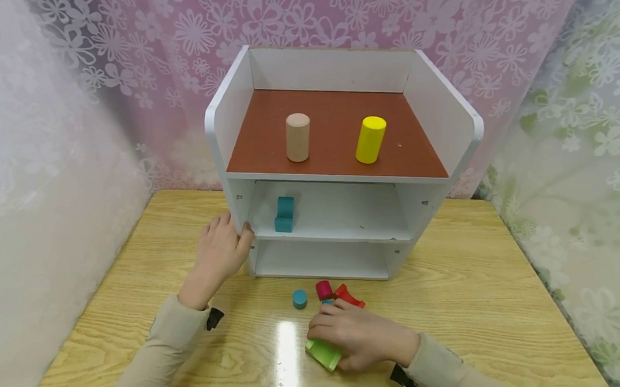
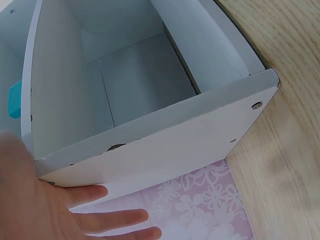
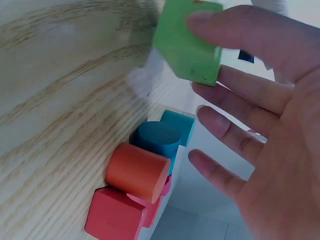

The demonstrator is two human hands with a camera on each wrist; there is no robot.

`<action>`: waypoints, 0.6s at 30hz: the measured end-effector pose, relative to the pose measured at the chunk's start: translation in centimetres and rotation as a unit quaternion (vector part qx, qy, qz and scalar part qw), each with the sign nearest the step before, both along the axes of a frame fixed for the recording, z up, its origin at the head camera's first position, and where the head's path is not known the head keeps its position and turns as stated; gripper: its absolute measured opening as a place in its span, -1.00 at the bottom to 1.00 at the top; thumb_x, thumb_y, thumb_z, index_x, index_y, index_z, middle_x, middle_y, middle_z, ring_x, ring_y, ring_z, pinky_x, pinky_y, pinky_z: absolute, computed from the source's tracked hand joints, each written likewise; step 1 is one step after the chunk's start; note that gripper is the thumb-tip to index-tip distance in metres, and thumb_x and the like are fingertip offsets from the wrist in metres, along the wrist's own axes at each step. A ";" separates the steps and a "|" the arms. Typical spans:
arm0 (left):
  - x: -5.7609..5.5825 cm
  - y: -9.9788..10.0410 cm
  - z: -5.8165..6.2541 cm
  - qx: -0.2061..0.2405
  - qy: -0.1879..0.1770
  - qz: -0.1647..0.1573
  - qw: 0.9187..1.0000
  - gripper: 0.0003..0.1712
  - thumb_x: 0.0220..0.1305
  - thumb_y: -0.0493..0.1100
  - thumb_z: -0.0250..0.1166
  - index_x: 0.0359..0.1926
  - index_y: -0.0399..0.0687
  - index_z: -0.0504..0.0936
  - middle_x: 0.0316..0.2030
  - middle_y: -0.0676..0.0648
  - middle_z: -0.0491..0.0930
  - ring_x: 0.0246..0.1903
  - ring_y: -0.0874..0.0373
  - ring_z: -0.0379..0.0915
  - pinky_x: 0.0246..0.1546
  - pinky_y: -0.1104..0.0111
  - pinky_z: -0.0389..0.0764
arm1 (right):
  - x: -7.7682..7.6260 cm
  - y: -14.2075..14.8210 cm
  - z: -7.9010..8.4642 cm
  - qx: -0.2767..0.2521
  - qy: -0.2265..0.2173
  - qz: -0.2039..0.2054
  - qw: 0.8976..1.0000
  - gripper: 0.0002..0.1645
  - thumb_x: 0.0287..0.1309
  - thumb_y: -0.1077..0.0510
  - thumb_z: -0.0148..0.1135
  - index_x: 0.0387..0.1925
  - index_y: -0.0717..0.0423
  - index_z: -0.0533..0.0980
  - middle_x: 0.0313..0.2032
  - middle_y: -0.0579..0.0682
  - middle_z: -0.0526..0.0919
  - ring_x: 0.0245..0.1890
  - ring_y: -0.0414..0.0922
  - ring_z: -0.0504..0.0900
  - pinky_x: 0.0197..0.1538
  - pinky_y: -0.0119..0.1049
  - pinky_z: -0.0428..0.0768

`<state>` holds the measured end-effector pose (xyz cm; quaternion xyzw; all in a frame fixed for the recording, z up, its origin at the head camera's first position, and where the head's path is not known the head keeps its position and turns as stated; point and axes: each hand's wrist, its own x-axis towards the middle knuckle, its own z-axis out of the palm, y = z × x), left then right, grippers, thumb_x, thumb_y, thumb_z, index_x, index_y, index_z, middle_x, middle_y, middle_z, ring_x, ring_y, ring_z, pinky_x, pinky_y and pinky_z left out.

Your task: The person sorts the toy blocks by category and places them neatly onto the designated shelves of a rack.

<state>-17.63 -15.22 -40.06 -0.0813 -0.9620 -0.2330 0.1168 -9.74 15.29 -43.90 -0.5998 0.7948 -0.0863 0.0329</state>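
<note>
My left hand (image 1: 219, 247) grips the left side panel of a white shelf unit (image 1: 441, 89), thumb over the front edge and fingers (image 2: 115, 219) stretched along the outside. Low over the table, my right hand (image 1: 358, 337) pinches a green block (image 1: 325, 353) between thumb and fingers; its other fingers are spread in the right wrist view. Just beyond that hand lie a blue cylinder (image 1: 299, 298), a crimson cylinder (image 1: 323, 290) and a red arch block (image 1: 349, 296). An orange cylinder (image 3: 137, 172) shows among them in the right wrist view, hidden by the hand from above.
On the unit's brown top stand a plain wooden cylinder (image 1: 297, 138) and a yellow cylinder (image 1: 370, 140). A teal arch block (image 1: 285, 214) stands on the middle shelf, towards the left. Floral curtains (image 1: 189, 96) surround the wooden table (image 1: 472, 293) at the back and sides.
</note>
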 end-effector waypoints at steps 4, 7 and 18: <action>0.0 0.0 0.0 0.001 0.001 0.000 1.000 -0.38 0.49 0.09 -0.21 0.25 -0.27 0.43 -0.03 -0.26 0.48 -0.02 -0.26 0.36 0.00 -0.10 0.33 | -0.1 0.0 0.3 -0.008 0.000 -0.007 1.000 -0.28 -0.15 -0.01 0.50 0.13 -0.02 0.50 0.06 -0.23 0.52 0.10 -0.24 0.40 0.21 -0.16 0.43; -0.1 0.0 0.0 0.001 0.001 0.000 1.000 -0.38 0.49 0.09 -0.22 0.25 -0.28 0.42 -0.02 -0.27 0.48 -0.01 -0.27 0.36 0.01 -0.11 0.32 | -0.2 0.1 0.6 -0.022 -0.002 -0.012 1.000 -0.26 -0.16 -0.10 0.51 0.13 -0.02 0.50 0.05 -0.22 0.52 0.08 -0.24 0.41 0.20 -0.20 0.42; -0.1 -0.1 0.0 0.003 -0.005 -0.002 1.000 -0.38 0.50 0.09 -0.22 0.27 -0.27 0.40 -0.02 -0.27 0.48 0.02 -0.28 0.36 0.03 -0.12 0.33 | -0.5 0.2 2.2 -0.117 -0.010 -0.009 0.993 -0.21 -0.26 -0.05 0.59 0.10 0.04 0.51 0.04 -0.17 0.52 0.07 -0.26 0.45 0.15 -0.26 0.43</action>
